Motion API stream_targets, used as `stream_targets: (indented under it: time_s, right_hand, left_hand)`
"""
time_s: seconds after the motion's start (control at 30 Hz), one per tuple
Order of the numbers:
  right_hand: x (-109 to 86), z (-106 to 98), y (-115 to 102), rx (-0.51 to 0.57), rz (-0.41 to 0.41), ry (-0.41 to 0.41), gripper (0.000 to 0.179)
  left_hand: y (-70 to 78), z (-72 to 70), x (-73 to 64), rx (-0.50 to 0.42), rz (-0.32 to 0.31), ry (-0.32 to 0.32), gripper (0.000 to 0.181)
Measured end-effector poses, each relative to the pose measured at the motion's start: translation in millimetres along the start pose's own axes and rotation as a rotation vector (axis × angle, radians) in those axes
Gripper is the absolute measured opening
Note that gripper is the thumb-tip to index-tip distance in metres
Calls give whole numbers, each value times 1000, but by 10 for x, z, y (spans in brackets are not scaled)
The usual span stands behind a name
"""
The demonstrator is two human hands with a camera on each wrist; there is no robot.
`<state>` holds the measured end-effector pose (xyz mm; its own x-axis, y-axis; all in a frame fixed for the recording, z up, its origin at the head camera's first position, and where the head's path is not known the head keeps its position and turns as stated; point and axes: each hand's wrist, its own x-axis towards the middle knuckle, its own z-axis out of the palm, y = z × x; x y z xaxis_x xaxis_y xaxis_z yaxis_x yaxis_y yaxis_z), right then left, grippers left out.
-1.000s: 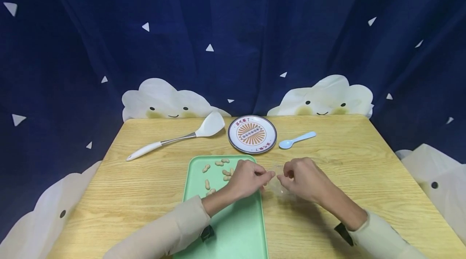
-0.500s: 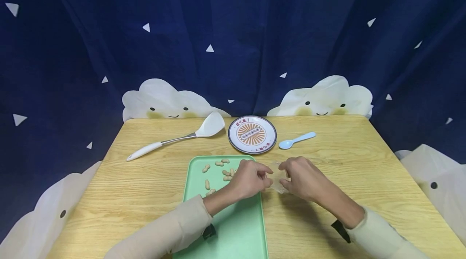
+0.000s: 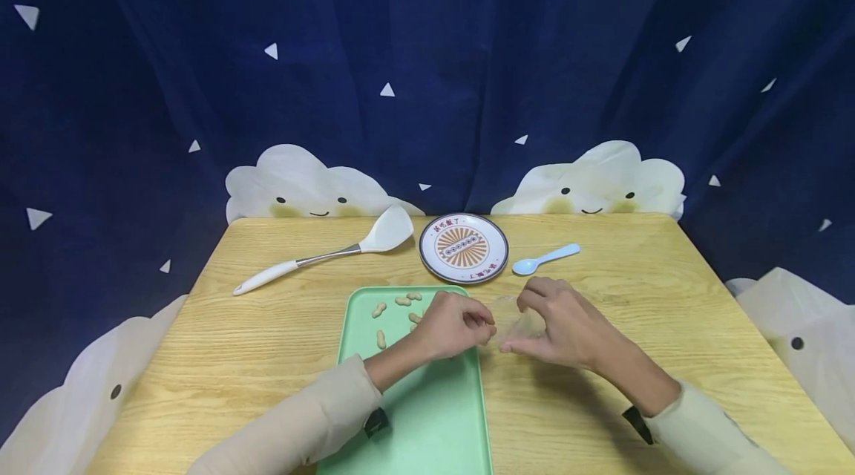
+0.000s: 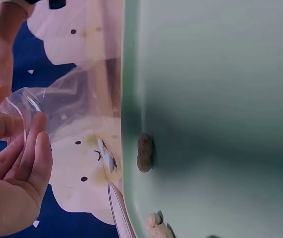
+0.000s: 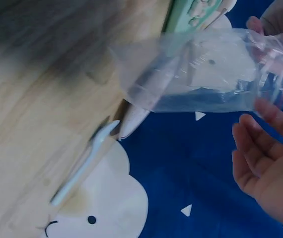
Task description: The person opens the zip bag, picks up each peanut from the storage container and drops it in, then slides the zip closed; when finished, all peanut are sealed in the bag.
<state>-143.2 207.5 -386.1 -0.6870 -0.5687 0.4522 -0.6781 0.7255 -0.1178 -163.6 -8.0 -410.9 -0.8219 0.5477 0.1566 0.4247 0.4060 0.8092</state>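
Pinching a clear bag (image 3: 525,325) beside the green tray (image 3: 427,415)

Head: red Chinese characters mark the round plate (image 3: 464,249); the bag is between both hands. Left wrist: the left hand (image 4: 20,183) clamps its crinkled plastic near a narrow-waisted peanut (image 4: 144,152). Right wrist: the bag's length shows; whether the right hand (image 5: 268,163) grips, I cannot tell.

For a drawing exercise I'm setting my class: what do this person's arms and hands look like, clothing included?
The left hand and right hand are bare, without gloves. The left sleeve and right sleeve are plain-looking, loose and cream, ending short of the wrists. A small black piece shows beneath the left sleeve's end, another beneath the right's.
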Motion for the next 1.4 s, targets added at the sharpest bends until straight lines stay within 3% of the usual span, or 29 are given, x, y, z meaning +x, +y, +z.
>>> stream_targets:
  time_s: [0.13, 0.27, 0.37, 0.67, 0.83, 1.0, 1.07, 1.2, 1.4]
  right_hand:
    - [-39, 46, 46, 55, 9, -28, 57]
    - [-73, 110, 64, 184, 91, -85, 59]
    - [-86, 171, 73, 267, 143, -103, 57]
    - [-127, 293, 59, 436, 187, -44, 54]
    - [-135, 310, 48, 480, 183, -17, 58]
    - [-139, 315, 58, 518, 207, -47, 99]
    - [-145, 311, 65, 508, 231, -73, 106]
    - [-157, 296, 78, 481, 276, -125, 101]
    - [-152, 290, 93, 553, 308, -176, 91]
  left_hand:
    - [-12, -32, 4, -109, -29, -40, 4]
    - [-29, -59, 11, -215, -67, -69, 5]
    - [-31, -66, 13, -244, -79, -75, 6]
    - [-50, -72, 16, -328, -108, -101, 8]
    - [-69, -70, 22, -344, -112, -111, 9]
    - [-62, -81, 26, -339, -115, -127, 13]
    - [-58, -87, 31, -324, -121, -135, 14]
    - [-59, -93, 39, -297, -130, -140, 11]
    - [-56, -89, 42, -277, -128, -152, 10]
